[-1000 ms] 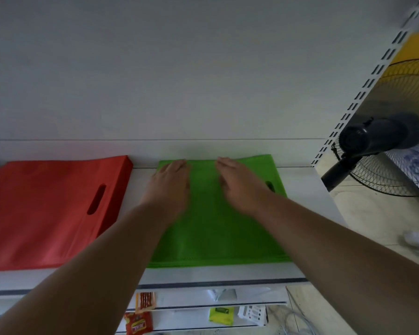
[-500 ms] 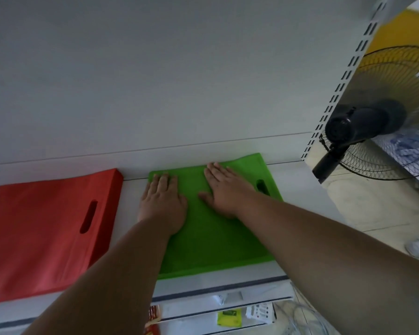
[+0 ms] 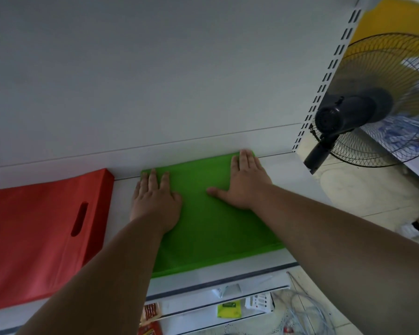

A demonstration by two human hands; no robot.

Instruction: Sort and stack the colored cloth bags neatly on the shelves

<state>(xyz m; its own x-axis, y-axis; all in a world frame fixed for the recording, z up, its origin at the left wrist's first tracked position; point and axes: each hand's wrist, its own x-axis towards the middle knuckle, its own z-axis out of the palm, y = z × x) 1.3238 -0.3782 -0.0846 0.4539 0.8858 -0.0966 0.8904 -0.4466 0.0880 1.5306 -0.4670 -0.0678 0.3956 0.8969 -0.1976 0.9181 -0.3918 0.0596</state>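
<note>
White shelf (image 3: 293,189) holds red bags (image 3: 41,238) stacked at left, green bags (image 3: 211,228) beside. Left hand (image 3: 155,201) and right hand (image 3: 244,184) press green stack, fingers flat. Sorting looks nearly done.

A big white back panel (image 3: 155,76) filled most of the view. A white shelf (image 3: 298,180) ran along below it. A white post with rows of slots (image 3: 324,81) stood at the right end. Past the post, a black fan (image 3: 373,110) stood on a pale floor (image 3: 363,194). A yellow wall (image 3: 394,18) showed behind the fan. The light was soft and dim.
</note>
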